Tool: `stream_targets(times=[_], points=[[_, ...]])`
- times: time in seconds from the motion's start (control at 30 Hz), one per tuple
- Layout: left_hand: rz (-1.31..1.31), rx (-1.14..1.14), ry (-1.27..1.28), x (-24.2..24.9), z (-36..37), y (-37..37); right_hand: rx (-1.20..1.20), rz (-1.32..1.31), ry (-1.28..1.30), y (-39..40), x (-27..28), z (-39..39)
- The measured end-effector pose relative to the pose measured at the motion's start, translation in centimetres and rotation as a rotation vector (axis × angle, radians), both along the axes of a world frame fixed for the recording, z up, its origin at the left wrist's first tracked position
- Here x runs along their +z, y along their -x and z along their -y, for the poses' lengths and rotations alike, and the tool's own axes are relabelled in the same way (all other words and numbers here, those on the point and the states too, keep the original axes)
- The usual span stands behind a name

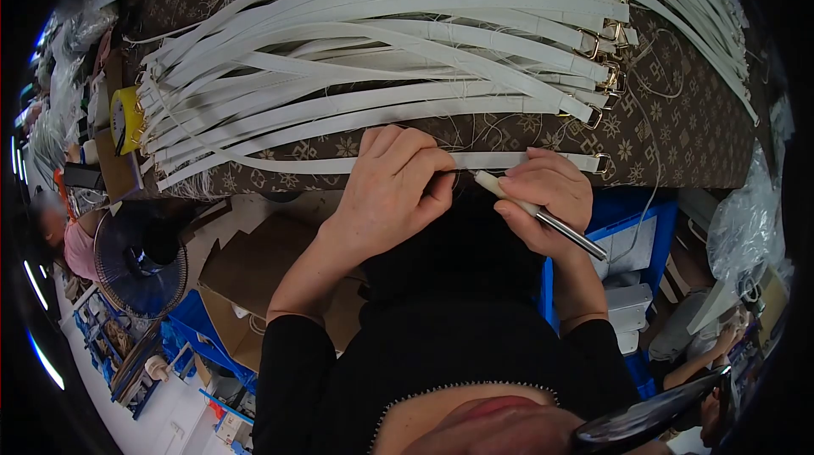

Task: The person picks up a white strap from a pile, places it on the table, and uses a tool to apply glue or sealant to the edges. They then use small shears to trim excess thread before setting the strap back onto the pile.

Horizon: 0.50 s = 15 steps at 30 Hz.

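A single white strap (526,161) with a gold-coloured buckle (602,163) at its right end lies along the near edge of the patterned cloth. My left hand (390,188) is closed on this strap near its middle, thumb and forefinger pinched together. In my right hand (547,200) is a pen-like tool (543,216) with a cream front part and a shiny metal rear. Its cream tip points left, close below the strap, between my two hands. The fingertips of my right hand also rest at the strap.
Beyond my hands lies a large bundle of white straps (381,39) with buckles on the right and loose threads. More straps (678,22) hang at the far right. A yellow tape roll (127,120), a fan (140,260), a cardboard box (254,264) and a blue crate (649,234) stand around.
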<state>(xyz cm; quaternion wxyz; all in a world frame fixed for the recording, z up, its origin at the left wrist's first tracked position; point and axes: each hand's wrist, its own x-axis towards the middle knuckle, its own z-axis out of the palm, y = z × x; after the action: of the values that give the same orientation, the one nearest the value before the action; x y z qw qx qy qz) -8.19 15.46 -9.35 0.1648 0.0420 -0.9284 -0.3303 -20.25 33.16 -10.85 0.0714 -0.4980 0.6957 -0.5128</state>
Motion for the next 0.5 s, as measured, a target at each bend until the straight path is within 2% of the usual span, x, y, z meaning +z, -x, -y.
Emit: stream_targets(times=[0.5], points=[[-0.052, 0.027, 0.081, -0.7, -0.56, 0.36, 0.0, 0.013, -0.008, -0.05, 0.02, -0.02]])
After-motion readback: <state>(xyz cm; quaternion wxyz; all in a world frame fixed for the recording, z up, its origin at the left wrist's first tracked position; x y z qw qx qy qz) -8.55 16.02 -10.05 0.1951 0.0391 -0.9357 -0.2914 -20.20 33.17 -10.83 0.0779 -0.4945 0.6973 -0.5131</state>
